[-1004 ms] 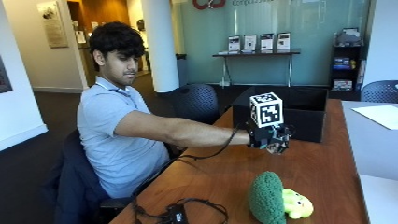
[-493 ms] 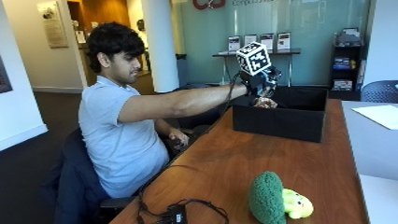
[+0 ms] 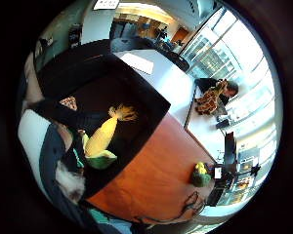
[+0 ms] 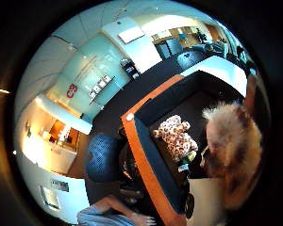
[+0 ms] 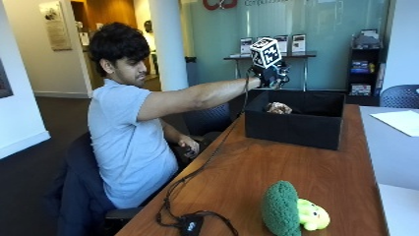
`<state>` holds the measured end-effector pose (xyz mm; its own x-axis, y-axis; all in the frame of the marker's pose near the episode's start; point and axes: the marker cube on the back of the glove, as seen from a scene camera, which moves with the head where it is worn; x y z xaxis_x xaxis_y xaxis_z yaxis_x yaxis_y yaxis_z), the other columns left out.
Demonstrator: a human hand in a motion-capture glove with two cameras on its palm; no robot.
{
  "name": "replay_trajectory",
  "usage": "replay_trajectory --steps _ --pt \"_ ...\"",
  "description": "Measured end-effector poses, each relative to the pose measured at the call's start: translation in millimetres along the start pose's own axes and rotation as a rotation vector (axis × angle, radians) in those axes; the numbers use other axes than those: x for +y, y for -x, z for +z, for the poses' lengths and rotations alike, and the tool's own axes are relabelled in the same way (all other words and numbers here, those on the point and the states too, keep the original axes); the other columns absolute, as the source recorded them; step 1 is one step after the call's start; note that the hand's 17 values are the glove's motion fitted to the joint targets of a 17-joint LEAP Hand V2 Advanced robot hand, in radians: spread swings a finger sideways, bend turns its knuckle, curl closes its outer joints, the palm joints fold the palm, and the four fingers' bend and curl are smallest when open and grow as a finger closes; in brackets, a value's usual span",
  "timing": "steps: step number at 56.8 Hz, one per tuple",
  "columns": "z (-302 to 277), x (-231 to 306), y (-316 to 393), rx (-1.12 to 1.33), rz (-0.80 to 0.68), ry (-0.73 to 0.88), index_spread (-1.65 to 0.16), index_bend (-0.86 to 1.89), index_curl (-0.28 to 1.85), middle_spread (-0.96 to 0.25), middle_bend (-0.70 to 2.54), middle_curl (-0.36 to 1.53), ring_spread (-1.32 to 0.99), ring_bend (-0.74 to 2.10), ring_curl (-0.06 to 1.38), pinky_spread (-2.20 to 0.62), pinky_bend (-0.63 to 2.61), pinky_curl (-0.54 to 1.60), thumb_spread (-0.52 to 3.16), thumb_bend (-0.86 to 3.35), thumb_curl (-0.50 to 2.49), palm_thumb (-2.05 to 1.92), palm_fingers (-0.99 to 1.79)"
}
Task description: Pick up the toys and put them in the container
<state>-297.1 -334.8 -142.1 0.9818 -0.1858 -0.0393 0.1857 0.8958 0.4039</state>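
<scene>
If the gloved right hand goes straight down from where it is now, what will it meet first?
Probably the toys inside the black container. The right hand hangs over its open top; the palm views show a corn toy and a spotted plush below. Which comes first is unclear.
</scene>
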Motion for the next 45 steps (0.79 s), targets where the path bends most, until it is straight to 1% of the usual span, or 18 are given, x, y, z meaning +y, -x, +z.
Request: replay_trajectory --steps 2,5,7,8,9,10,11,13,18,23,27,30,35,40,45 --pt "6 1 6 -0.062 -0.032 0.061 -0.34 0.50 0.89 -0.26 0.87 0.90 -0.30 1.20 0.69 -0.32 1.17 0.57 1.60 0.61 0.47 0.40 0.88" --pt "15 4 4 -0.085 -0.008 0.191 -0.35 0.52 0.91 -0.26 0.86 0.90 -0.29 1.17 0.68 -0.32 1.16 0.57 1.59 0.58 0.45 0.33 0.84" --pt "19 8 -2 -0.089 0.009 0.284 -0.35 0.58 0.92 -0.24 0.75 0.87 -0.26 1.03 0.66 -0.28 1.08 0.56 1.58 0.49 0.39 0.16 0.49" --pt "21 10 -5 -0.091 0.016 0.324 -0.34 0.56 0.91 -0.22 0.64 0.83 -0.24 0.93 0.66 -0.25 1.10 0.58 1.55 0.41 0.34 0.04 0.17" --pt "22 13 -9 -0.095 0.023 0.353 -0.33 0.56 0.92 -0.20 0.59 0.82 -0.22 0.89 0.68 -0.23 1.13 0.61 1.52 0.36 0.32 -0.03 0.03" --pt "23 14 -13 -0.100 0.028 0.371 -0.34 0.46 0.88 -0.18 0.46 0.77 -0.19 0.74 0.65 -0.18 1.17 0.62 1.46 0.28 0.29 -0.15 -0.39" --pt "23 16 -16 -0.107 0.032 0.377 -0.34 0.41 0.85 -0.16 0.40 0.74 -0.18 0.64 0.61 -0.15 1.17 0.60 1.43 0.24 0.28 -0.16 -0.48" --pt "22 19 -23 -0.120 0.033 0.372 -0.35 0.31 0.78 -0.14 0.31 0.68 -0.15 0.47 0.53 -0.11 1.11 0.53 1.38 0.15 0.25 -0.18 -0.51" --pt "19 27 -41 -0.115 0.046 0.362 -0.35 0.17 0.66 -0.09 0.13 0.58 -0.11 0.24 0.39 -0.03 1.02 0.46 1.30 -0.01 0.22 -0.16 -0.34" --pt "14 41 -71 -0.079 0.068 0.358 -0.36 0.16 0.59 -0.08 0.09 0.51 -0.09 0.18 0.35 0.01 0.93 0.42 1.25 -0.07 0.20 -0.13 -0.23" --pt "9 58 -111 -0.016 0.127 0.369 -0.36 0.17 0.56 -0.07 0.09 0.46 -0.08 0.17 0.34 0.03 0.89 0.40 1.25 -0.07 0.20 -0.12 -0.19" --pt "5 76 -151 0.035 0.208 0.394 -0.35 0.18 0.55 -0.06 0.10 0.43 -0.07 0.16 0.33 0.04 0.87 0.39 1.25 -0.07 0.19 -0.10 -0.17" --pt "-3 114 -227 0.064 0.389 0.426 -0.35 0.19 0.52 -0.06 0.11 0.39 -0.07 0.15 0.31 0.06 0.86 0.38 1.25 -0.06 0.18 -0.09 -0.16" --pt "-12 167 -308 0.094 0.544 0.446 -0.35 0.19 0.51 -0.05 0.11 0.36 -0.06 0.14 0.30 0.07 0.85 0.37 1.26 -0.06 0.18 -0.09 -0.16" --pt "-18 225 -380 0.124 0.730 0.464 -0.36 0.20 0.50 -0.05 0.12 0.33 -0.05 0.15 0.28 0.08 0.81 0.36 1.26 -0.05 0.18 -0.07 -0.15"
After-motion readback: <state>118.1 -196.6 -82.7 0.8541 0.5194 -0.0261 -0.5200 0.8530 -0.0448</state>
